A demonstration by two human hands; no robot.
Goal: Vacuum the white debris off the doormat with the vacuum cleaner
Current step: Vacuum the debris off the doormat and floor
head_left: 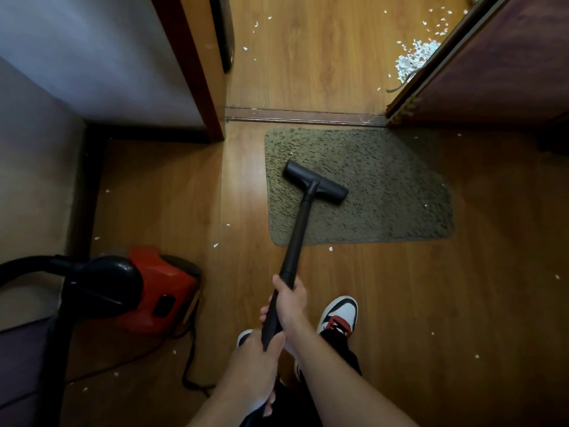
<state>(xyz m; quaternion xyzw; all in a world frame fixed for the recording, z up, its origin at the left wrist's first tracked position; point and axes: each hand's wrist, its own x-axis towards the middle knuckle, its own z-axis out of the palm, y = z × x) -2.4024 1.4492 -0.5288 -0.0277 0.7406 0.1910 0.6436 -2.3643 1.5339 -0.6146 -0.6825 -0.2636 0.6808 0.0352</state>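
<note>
A green-brown shaggy doormat (pixel 385 192) lies on the wooden floor before a door threshold. The black vacuum floor head (pixel 314 181) rests on the mat's left part, joined to a long black wand (pixel 295 241). My right hand (pixel 289 303) grips the wand higher up; my left hand (pixel 255 359) grips it lower, nearer my body. A few tiny white specks (pixel 425 205) show on the mat's right side. The red and black vacuum cleaner body (pixel 154 291) sits on the floor at the left.
A heap of white debris (pixel 414 58) lies beyond the threshold beside the open door (pixel 492 66). Scattered white bits (pixel 330 249) dot the floor around the mat. The black hose (pixel 27 269) arcs at left, and the cord (pixel 187 371) trails near my white, red and black shoe (pixel 338 315).
</note>
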